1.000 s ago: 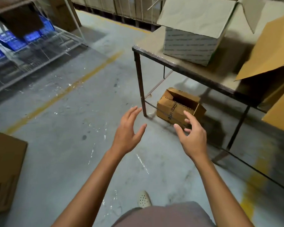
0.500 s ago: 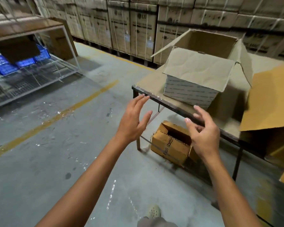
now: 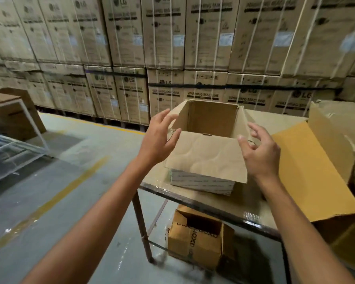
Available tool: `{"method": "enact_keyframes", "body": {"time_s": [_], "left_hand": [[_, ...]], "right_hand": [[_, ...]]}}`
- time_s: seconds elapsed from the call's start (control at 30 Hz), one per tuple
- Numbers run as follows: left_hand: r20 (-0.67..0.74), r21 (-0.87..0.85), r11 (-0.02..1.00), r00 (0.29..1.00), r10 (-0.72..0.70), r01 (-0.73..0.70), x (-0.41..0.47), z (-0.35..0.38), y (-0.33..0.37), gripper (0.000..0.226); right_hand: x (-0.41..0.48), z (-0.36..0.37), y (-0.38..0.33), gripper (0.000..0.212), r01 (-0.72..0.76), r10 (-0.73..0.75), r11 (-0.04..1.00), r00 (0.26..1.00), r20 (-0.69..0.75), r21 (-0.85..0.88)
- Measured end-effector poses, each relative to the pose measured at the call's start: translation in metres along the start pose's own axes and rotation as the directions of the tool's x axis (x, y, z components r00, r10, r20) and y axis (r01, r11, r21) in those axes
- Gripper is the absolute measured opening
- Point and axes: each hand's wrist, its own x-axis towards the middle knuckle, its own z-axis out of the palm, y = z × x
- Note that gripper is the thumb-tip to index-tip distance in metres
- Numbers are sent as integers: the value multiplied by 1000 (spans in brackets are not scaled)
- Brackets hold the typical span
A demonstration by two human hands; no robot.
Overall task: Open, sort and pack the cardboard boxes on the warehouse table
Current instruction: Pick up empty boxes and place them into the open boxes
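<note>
- Near the front left corner of the worktop (image 3: 155, 178) stands the open box (image 3: 211, 119), its flaps folded out and its front flap (image 3: 207, 158) hanging towards me.
- My left hand (image 3: 158, 140) hovers at the box's left side and my right hand (image 3: 260, 152) at its right front corner.
- Each grip is wide, fingers spread, holding nothing. I cannot tell whether a fingertip brushes the cardboard.
- As I judge it, the step in hand is to take this box by both sides.
- To do it well I should seat both palms low on the side walls, not on the loose flaps, which would likely bend.
- I should press evenly, because the cardboard looks soft and could twist.
- I must mind the big box (image 3: 316, 171) just beside my right wrist.
- One small box (image 3: 195, 236) sits on the floor (image 3: 49, 201) beneath the worktop, for later.
</note>
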Motion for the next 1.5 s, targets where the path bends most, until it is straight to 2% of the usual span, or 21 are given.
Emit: {"method": "enact_keyframes", "body": {"time_s": [0.17, 0.27, 0.33, 0.4, 0.47, 0.53, 0.57, 0.63, 0.7, 0.77, 0.97, 1.1, 1.23, 1.33, 1.5], "left_hand": [[113, 25, 995, 989, -94, 92, 83, 33, -26, 46], [240, 84, 954, 923, -300, 288, 127, 64, -44, 62], [315, 148, 897, 840, -441, 416, 140, 89, -64, 73], [369, 128, 854, 775, -512, 504, 138, 107, -80, 74], [362, -11, 817, 764, -534, 576, 133, 114, -86, 66], [334, -160, 761, 760, -558, 629, 128, 118, -90, 75], [321, -245, 715, 751, -577, 655, 126, 120, -93, 74], [311, -410, 633, 753, -580, 657, 119, 126, -100, 52], [327, -517, 581, 772, -544, 629, 112, 127, -106, 37], [339, -576, 548, 787, -516, 607, 106, 126, -111, 40], [367, -615, 519, 798, -478, 594, 102, 130, -123, 57], [359, -688, 471, 823, -440, 552, 100, 128, -117, 55], [358, -704, 475, 842, -404, 527, 93, 125, -118, 61], [350, -709, 484, 852, -389, 512, 76, 115, -115, 69], [364, -668, 521, 844, -394, 532, 24, 87, -104, 71]], "right_hand": [[57, 18, 20, 40, -47, 34, 980, 997, -71, -192], [92, 37, 37, 44, -209, 213, 925, 977, -21, -318], [104, 51, 60, 55, -379, 419, 842, 908, 23, -383], [103, 66, 90, 65, -580, 634, 723, 773, 25, -375], [93, 79, 122, 68, -755, 769, 637, 636, 60, -154], [87, 94, 165, 72, -814, 809, 579, 580, 98, 37], [87, 99, 186, 74, -825, 818, 559, 565, 109, 79], [85, 101, 200, 71, -834, 829, 541, 550, 99, 110], [80, 98, 177, 66, -837, 834, 526, 542, 103, 151], [77, 97, 150, 65, -838, 842, 506, 531, 92, 207], [60, 99, 143, 44, -817, 857, 475, 513, 37, 326], [47, 96, 136, 31, -785, 840, 530, 537, -74, 322], [36, 95, 117, 30, -758, 819, 564, 563, -108, 328], [23, 90, 98, 22, -770, 832, 539, 549, -74, 342], [-16, 65, 84, 24, -856, 883, 445, 469, 31, 265]]}}
